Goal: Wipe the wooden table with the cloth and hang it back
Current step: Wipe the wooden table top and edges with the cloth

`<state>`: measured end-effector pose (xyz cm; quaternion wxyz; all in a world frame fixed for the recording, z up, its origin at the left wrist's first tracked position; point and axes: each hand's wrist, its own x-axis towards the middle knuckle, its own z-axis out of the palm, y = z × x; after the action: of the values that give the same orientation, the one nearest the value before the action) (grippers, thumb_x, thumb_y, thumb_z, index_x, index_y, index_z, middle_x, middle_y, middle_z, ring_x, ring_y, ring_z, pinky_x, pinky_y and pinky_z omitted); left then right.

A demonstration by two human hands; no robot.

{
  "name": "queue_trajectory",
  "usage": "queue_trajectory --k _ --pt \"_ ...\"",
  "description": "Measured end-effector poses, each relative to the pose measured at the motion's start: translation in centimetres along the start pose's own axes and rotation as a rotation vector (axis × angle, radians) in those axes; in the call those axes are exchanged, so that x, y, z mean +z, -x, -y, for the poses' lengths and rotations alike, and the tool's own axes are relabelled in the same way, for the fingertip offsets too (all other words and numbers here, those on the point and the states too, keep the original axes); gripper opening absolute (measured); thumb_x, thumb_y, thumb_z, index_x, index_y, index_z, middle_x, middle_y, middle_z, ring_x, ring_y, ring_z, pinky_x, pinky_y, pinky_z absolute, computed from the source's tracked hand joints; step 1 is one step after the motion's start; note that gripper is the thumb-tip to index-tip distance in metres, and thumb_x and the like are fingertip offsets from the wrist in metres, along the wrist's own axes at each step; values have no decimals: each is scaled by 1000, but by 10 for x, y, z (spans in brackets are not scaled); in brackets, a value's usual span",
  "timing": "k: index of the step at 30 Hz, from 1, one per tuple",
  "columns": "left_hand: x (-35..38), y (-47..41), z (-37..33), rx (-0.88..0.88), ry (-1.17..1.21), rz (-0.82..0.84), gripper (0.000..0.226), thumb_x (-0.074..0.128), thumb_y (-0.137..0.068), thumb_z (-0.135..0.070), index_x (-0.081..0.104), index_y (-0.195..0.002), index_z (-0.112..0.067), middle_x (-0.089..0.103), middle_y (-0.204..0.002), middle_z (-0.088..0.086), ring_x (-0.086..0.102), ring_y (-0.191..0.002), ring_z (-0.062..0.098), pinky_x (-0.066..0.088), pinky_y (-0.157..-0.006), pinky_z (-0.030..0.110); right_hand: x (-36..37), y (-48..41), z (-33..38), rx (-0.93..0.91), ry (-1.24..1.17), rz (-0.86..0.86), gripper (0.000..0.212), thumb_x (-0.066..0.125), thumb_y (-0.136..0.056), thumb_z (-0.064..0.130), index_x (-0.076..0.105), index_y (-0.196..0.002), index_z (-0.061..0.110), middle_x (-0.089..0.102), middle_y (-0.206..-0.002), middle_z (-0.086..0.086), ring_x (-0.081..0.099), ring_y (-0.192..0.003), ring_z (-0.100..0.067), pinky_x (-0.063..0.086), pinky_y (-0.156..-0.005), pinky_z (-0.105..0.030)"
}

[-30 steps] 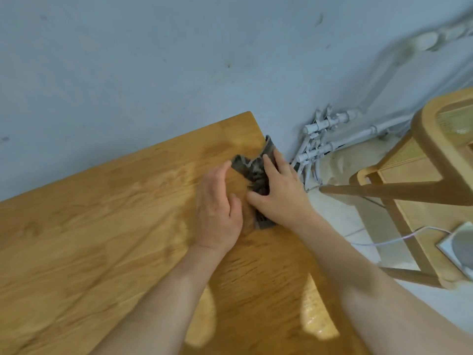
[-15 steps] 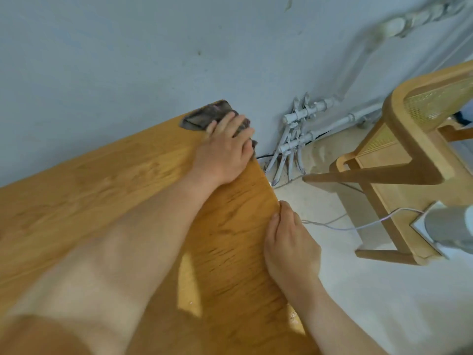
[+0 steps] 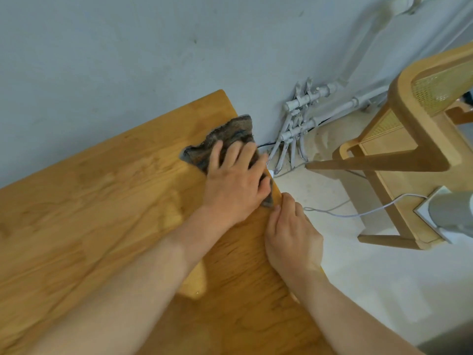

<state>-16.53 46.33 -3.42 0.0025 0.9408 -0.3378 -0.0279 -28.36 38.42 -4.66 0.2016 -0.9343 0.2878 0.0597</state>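
Dark grey-brown woven cloth: centre frame, at right edge of honey-coloured wooden table. Left hand: fingers flat, pressing cloth. Right hand: curled over table edge. Wiping apparently under way; hanging outstanding.

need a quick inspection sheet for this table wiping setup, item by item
surface: wooden table, glossy, with bright light patches near the forearms
job's things: dark cloth lies by the table's far right corner, reaching the right edge
clutter: nothing seen
hands: left hand presses flat on the cloth; right hand rests at the table's right edge, grip unclear
cables: white cable runs over the floor to a white block on the chair
surroundings: grey wall, white pipes low on it, wooden chair to the right
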Motion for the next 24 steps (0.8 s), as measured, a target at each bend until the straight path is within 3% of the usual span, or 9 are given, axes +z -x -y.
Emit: queue_trajectory --k 2,5,9,13,17,20,22,24 --pt "9 -25 3 118 89 50 45 35 -92 -43 54 -130 -25 42 -145 2 26 -140 22 14 -114 53 0 0 0 -1 -11 10 46 17 -99 36 46 -128 15 61 -100 2 63 -86 -21 48 -64 -34" --pt "18 -63 23 130 114 82 45 30 -95 -39 53 -131 -26 37 -150 0 19 -144 19 12 -116 50 1 1 0 17 -45 0 46 15 -98 39 45 -127 20 59 -101 4 62 -88 -22 50 -70 -37" --pt "17 -118 65 -53 94 12 42 34 -90 -39 67 -112 -25 49 -134 -2 31 -135 20 22 -110 48 3 5 1 5 -54 -38 40 17 -97 38 46 -121 22 57 -93 6 60 -82 -21 49 -63 -37" --pt "7 -164 85 -340 152 107 37 36 -85 -36 64 -106 -23 56 -115 5 50 -108 29 40 -79 40 5 -4 2 -16 -8 -20 35 19 -98 37 42 -121 23 55 -93 6 59 -85 -21 46 -62 -34" --pt "14 -143 84 -351 181 -20 42 28 -93 -40 54 -121 -21 58 -114 9 53 -105 31 38 -79 40 6 -2 -2 -13 18 -15 38 17 -97 37 42 -121 22 56 -97 5 60 -87 -22 46 -61 -36" --pt "16 -106 122 -407 163 -55 49 19 -97 -47 45 -131 -24 60 -109 7 54 -100 29 41 -79 41 5 1 -4 3 -4 -24 40 17 -95 37 44 -119 21 58 -98 4 61 -85 -24 43 -58 -35" --pt "13 -80 167 -560 135 2 53 16 -97 -48 52 -119 -16 61 -93 6 55 -81 27 40 -66 36 5 -1 0 6 -14 -30 40 17 -95 37 45 -120 21 58 -99 4 61 -85 -25 42 -58 -34" --pt "8 -66 192 -669 132 75 59 16 -96 -46 60 -88 -9 61 -81 8 52 -67 25 36 -58 34 5 -2 2 11 -5 -22 40 18 -95 36 45 -121 20 59 -100 4 61 -86 -25 43 -59 -35"
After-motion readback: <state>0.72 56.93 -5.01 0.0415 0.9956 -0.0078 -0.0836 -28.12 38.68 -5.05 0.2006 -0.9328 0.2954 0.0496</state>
